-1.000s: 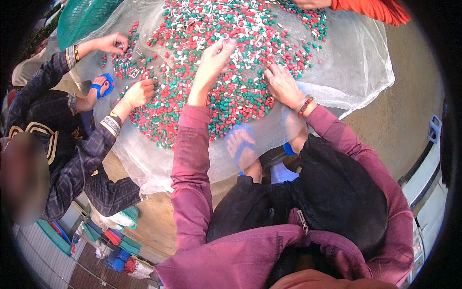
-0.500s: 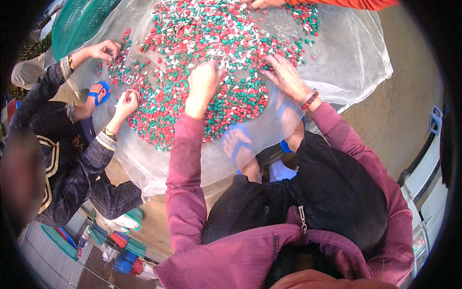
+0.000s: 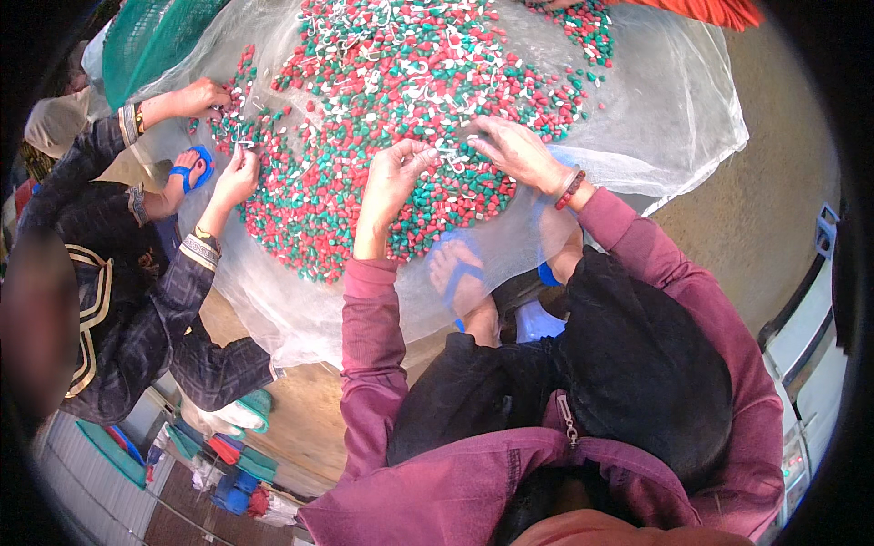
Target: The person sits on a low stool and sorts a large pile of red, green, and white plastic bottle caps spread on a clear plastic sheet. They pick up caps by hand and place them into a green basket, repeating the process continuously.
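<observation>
A wide pile of small red, green and white pieces is spread on a sheer white mesh sheet. Over its near part, my left hand pinches a small white hook-shaped piece between thumb and fingertips. Just right of that hook is my right hand, wearing a dark red bead bracelet. Its fingers are bent toward the hook, and whatever lies between their tips is too small to make out. More white hooks lie scattered on the pile's far side.
At the left a person in dark clothes works at the pile, a white hook in one hand. An orange sleeve reaches in at the far right. Green netting stands far left. My sandalled foot shows through the mesh.
Both my hands have come closer together; the right moved left off the pile's right side. The white hook now shows plainly at my left fingertips. The neighbour's near hand has raised a hook.
</observation>
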Tool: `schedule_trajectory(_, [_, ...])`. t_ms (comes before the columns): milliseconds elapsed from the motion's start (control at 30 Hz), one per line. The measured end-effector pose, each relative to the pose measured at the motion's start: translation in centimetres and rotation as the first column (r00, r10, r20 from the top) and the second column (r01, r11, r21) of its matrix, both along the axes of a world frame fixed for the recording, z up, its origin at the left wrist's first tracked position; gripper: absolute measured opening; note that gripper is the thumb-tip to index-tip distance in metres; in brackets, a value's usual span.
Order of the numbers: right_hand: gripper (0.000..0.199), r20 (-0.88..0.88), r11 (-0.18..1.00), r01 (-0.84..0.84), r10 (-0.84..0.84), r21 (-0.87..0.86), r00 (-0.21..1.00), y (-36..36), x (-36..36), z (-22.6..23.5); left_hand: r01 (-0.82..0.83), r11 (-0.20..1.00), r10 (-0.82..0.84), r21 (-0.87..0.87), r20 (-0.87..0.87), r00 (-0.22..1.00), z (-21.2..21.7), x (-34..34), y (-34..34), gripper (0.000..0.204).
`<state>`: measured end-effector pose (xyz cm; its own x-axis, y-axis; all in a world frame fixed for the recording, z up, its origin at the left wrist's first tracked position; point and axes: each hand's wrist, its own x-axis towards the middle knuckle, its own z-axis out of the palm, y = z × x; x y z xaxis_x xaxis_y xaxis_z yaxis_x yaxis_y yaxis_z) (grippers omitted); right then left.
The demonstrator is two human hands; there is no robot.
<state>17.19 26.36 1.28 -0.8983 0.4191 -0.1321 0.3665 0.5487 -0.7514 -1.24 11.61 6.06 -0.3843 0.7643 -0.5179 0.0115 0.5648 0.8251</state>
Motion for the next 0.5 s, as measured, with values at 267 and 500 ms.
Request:
schedule_trajectory(267, [0.034, 0.159, 0.942, -0.268, 0.238, 0.204, 0.958, -2.5, -2.1, -1.4, 0.081, 0.996, -0.086, -0.03, -0.202, 0.976, 0.4, -0.5, -0.8, 0.026])
schedule_trajectory(500, [0.015, -0.049, 0.995, -0.101, 0.1, -0.017, 0.994, -2.3, -1.9, -0.8, -0.444, 0.875, 0.158, 0.194, 0.751, 0.641, 2.6, -1.2, -1.8, 0.03])
